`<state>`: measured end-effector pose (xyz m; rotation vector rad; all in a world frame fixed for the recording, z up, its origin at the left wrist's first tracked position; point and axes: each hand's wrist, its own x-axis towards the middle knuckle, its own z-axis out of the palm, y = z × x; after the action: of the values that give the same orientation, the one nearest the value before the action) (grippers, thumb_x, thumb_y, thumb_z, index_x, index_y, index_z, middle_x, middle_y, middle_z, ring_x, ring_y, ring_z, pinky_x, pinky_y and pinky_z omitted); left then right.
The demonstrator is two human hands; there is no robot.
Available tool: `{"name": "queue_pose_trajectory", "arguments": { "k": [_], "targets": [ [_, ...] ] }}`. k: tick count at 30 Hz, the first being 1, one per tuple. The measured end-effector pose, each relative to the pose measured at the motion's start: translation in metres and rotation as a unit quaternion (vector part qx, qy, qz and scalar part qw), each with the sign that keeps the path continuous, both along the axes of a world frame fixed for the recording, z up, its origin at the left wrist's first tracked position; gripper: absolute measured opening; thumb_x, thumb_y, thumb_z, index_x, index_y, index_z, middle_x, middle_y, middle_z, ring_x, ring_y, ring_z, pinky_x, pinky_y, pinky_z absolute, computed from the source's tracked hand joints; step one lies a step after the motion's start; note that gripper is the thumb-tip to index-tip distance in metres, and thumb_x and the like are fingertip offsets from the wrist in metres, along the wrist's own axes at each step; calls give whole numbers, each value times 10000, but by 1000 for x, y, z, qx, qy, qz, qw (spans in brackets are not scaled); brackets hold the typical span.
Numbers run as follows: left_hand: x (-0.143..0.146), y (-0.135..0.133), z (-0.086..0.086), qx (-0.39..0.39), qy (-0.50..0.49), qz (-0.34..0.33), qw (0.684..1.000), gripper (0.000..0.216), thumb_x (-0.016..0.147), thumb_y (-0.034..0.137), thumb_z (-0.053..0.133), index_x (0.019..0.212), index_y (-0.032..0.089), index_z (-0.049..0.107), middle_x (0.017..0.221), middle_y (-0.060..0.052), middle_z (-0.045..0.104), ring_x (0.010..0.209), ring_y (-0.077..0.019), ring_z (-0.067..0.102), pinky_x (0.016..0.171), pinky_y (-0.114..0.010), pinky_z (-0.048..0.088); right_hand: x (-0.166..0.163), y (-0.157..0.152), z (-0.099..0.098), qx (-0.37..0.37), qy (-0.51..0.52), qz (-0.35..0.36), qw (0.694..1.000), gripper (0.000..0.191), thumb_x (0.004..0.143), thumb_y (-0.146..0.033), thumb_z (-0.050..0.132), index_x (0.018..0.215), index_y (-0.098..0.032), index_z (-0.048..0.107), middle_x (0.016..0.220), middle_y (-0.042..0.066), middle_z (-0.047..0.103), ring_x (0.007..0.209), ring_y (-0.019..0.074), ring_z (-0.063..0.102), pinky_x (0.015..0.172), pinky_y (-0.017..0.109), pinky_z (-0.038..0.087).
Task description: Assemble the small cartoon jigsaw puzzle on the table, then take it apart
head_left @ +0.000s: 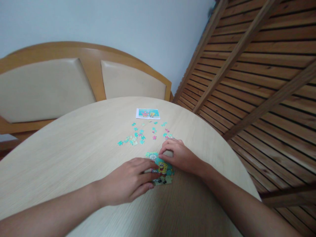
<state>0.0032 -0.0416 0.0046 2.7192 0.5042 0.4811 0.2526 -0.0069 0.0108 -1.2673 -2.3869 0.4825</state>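
A partly joined cartoon jigsaw (161, 168) in teal and yellow lies on the round light-wood table (74, 148). My left hand (128, 181) lies flat beside it, fingers stretched out and resting on its left edge. My right hand (179, 155) curls over its upper right corner, fingertips pressed down on the pieces. Several loose teal and pink pieces (138, 135) are scattered just beyond the hands. A small printed reference picture (147, 113) lies farther back on the table.
A curved wooden bench back with beige cushions (49, 85) wraps behind the table. A slatted wooden wall (259, 65) runs along the right. The table's rim (232, 144) curves close to my right forearm.
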Motion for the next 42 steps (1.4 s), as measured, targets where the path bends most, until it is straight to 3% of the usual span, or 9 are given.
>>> {"name": "queue_pose_trajectory", "arguments": {
  "k": [5, 11, 17, 28, 34, 42],
  "targets": [
    [0, 0, 0, 7, -11, -1, 1000, 337, 1034, 281, 475, 1346, 214, 583, 1295, -111, 632, 1219, -253, 589, 1076, -438, 486, 12, 4, 7, 18, 17, -17, 1000, 79, 919, -215, 643, 926, -220, 721, 942, 28, 740, 934, 197, 660, 902, 370, 418],
    [0, 0, 0, 5, -16, 3, 1000, 316, 1020, 254, 475, 1309, 196, 589, 1297, -111, 640, 1205, -244, 608, 1066, -432, 499, 23, 7, 11, -33, -12, 50, 998, 93, 893, -230, 666, 874, -217, 756, 818, 13, 744, 784, 165, 653, 760, 287, 463],
    [0, 0, -2, 14, -14, 5, 1000, 311, 1016, 204, 447, 1279, 185, 611, 1301, -113, 639, 1212, -244, 609, 1067, -439, 501, 25, 8, 10, -25, -37, 62, 997, 70, 860, -229, 709, 814, -214, 759, 739, -5, 711, 698, 144, 614, 698, 270, 436],
    [0, 1, -3, 16, -10, -5, 1000, 335, 1008, 207, 473, 1326, 190, 578, 1320, -110, 632, 1227, -242, 604, 1076, -432, 498, 44, 23, -3, 58, -20, -153, 986, 139, 881, -216, 643, 986, -191, 732, 962, 66, 713, 832, 194, 636, 744, 313, 468],
    [0, 0, -2, 15, -11, -3, 1000, 320, 1009, 207, 473, 1303, 193, 599, 1317, -109, 630, 1229, -246, 603, 1074, -436, 502, 48, 28, -11, 52, -20, -190, 980, 179, 908, -208, 617, 1058, -165, 704, 1045, 93, 696, 880, 208, 633, 788, 339, 487],
    [0, -1, -1, 7, 1, -4, 1000, 325, 1015, 205, 462, 1314, 192, 588, 1328, -110, 615, 1242, -242, 590, 1086, -429, 491, 50, 34, -19, 55, -23, -189, 980, 204, 953, -192, 538, 1058, -161, 709, 1067, 106, 698, 988, 231, 636, 915, 391, 483]
  ]
}}
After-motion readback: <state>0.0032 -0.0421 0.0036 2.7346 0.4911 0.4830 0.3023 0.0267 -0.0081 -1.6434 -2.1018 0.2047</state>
